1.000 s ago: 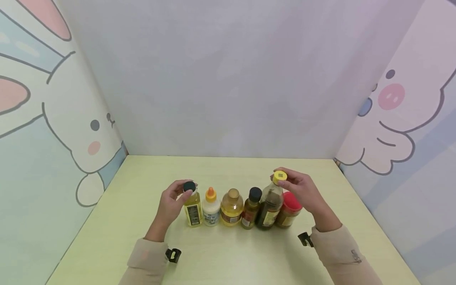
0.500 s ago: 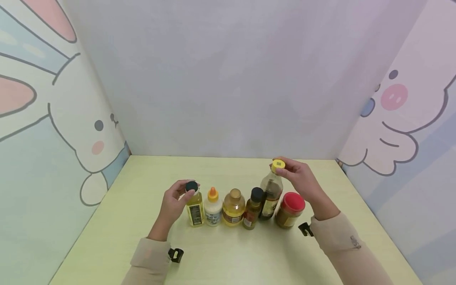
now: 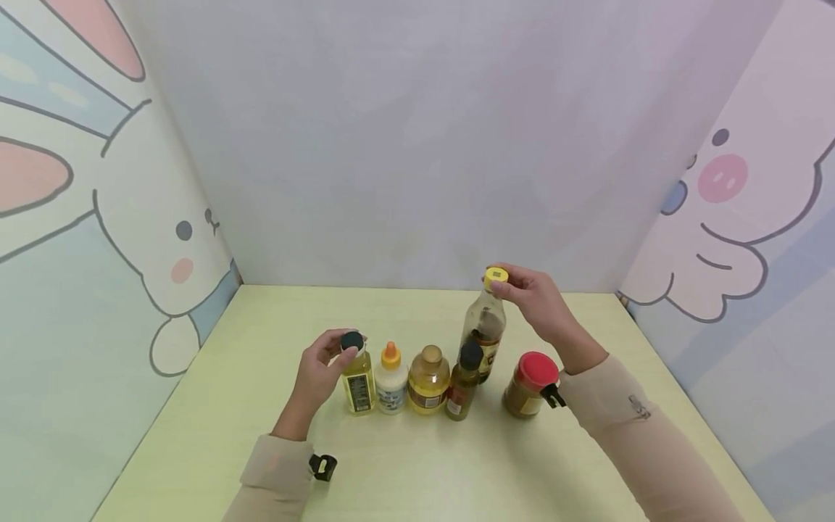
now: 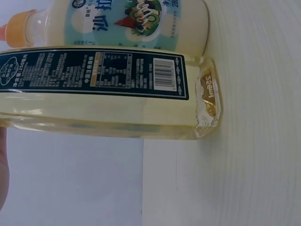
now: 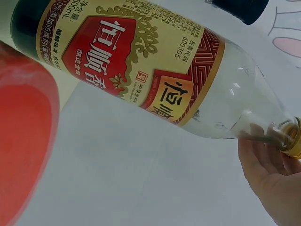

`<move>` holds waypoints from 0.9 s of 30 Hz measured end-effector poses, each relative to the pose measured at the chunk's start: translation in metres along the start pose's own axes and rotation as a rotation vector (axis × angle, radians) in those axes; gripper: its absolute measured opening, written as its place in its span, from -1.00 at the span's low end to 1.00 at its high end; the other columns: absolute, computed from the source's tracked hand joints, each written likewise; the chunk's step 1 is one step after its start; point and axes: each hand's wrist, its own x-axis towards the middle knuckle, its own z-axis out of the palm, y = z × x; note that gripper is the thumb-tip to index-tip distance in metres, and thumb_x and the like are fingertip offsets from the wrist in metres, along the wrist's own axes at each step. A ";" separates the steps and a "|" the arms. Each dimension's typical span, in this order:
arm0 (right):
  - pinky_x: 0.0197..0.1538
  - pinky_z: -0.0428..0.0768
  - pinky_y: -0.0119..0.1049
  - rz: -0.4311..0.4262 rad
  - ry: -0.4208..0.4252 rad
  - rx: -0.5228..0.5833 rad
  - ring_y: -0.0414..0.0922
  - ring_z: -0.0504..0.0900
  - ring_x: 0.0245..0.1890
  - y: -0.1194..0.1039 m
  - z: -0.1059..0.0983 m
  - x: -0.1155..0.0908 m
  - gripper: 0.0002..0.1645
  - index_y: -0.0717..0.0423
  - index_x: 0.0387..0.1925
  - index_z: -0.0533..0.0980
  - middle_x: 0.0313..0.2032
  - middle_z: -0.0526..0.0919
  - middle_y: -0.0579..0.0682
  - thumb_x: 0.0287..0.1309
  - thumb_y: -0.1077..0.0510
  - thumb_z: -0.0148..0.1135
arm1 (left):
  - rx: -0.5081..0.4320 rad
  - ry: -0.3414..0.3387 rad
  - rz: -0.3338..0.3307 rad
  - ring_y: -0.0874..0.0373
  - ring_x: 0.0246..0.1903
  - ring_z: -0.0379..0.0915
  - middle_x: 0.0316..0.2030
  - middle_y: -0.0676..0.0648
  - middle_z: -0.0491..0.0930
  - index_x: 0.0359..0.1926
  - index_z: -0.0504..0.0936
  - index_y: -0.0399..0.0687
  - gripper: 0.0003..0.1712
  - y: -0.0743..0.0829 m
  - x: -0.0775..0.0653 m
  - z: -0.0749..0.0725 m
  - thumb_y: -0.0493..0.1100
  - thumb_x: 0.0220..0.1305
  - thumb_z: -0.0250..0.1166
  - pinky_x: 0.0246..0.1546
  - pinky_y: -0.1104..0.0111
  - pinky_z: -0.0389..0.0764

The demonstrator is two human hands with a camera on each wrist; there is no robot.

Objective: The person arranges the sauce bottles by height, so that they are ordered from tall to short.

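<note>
My right hand (image 3: 538,301) pinches the yellow cap of a tall vinegar bottle (image 3: 485,319), which stands behind the row, partly hidden by a small black-capped bottle (image 3: 460,388). The right wrist view shows the vinegar bottle's red and cream label (image 5: 108,52) and its clear upper part. At the left end of the row, my left hand (image 3: 320,370) holds a dark-capped bottle of yellow oil (image 3: 359,384) by its cap, fingers and thumb around it. In the left wrist view the oil bottle (image 4: 117,113) has its base against the table.
Beside the oil bottle stand a salad dressing bottle (image 3: 391,384) with an orange nozzle and a round amber bottle (image 3: 428,384). A red-lidded jar (image 3: 531,384) stands at the right end, near the right sleeve. A pale wall (image 3: 417,181) rises behind the table (image 3: 417,471).
My right hand has carried the vinegar bottle back and to the left, out from between the black-capped bottle and the red-lidded jar. The left hand keeps its hold on the oil bottle.
</note>
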 end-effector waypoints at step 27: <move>0.16 0.48 -0.22 0.068 -0.002 0.078 0.02 0.47 0.15 -0.038 0.025 0.049 -0.47 0.28 0.32 0.35 0.13 0.49 0.19 0.40 0.18 0.13 | 0.022 -0.010 -0.026 0.38 -0.14 0.50 -0.16 -0.45 0.59 -0.04 0.47 -0.57 -0.74 0.018 0.001 0.001 -0.58 0.22 0.15 -0.04 0.54 0.48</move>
